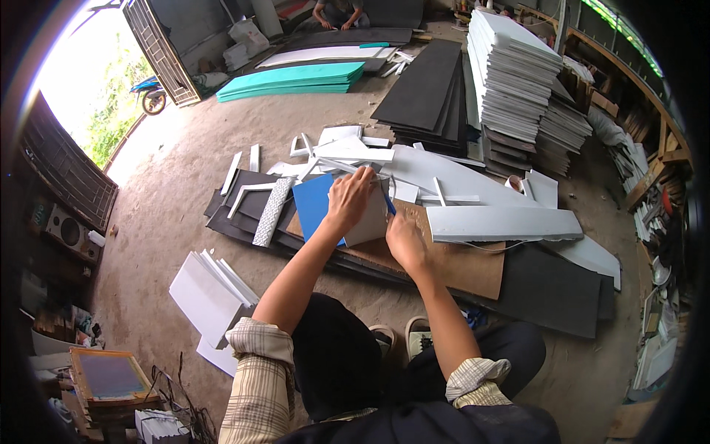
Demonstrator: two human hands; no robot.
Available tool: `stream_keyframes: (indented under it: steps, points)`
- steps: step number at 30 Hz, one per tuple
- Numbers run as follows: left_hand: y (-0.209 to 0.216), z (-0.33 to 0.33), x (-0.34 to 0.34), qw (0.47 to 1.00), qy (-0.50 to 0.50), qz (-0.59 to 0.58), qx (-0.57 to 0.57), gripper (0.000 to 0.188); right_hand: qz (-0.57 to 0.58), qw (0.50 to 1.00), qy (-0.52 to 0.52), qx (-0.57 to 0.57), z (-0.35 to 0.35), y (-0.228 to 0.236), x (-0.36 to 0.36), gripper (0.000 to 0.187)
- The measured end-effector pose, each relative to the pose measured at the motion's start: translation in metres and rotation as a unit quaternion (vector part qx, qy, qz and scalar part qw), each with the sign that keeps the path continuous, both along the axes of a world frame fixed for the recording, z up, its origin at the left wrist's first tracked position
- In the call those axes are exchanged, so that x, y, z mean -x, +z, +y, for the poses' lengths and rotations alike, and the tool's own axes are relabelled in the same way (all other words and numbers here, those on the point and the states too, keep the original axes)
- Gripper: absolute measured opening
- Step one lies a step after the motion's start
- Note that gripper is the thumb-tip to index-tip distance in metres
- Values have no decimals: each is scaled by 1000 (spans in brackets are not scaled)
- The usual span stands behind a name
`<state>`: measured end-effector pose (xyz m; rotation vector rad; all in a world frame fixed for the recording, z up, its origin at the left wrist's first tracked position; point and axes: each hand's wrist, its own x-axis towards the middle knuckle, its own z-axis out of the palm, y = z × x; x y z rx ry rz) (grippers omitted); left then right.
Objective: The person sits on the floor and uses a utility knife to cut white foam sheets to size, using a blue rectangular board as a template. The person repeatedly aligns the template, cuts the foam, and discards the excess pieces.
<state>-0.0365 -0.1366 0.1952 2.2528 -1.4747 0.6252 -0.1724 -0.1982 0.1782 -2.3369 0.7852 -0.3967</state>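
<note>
My left hand bears down on a light grey sheet, its fingers bent and close together near the sheet's far edge. A blue sheet lies under it and shows on the left. In my closed right hand is a slim blue-handled knife, held along the right edge of the grey sheet. The knife's blade is too small to make out. Beneath these lies a brown board, on top of a stack of dark grey foam sheets.
White foam offcuts are heaped beyond my hands. A thick white slab lies to the right, a textured white strip to the left. White sheets lie by my left arm. Tall white stacks stand far right. Another person works at the back.
</note>
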Motion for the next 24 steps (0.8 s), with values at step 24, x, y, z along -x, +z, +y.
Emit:
stream_keyframes:
  steps: [24]
  points:
    - [6, -22, 5, 996, -8, 85, -3, 25, 156, 982, 103, -3, -42, -85, -21, 34]
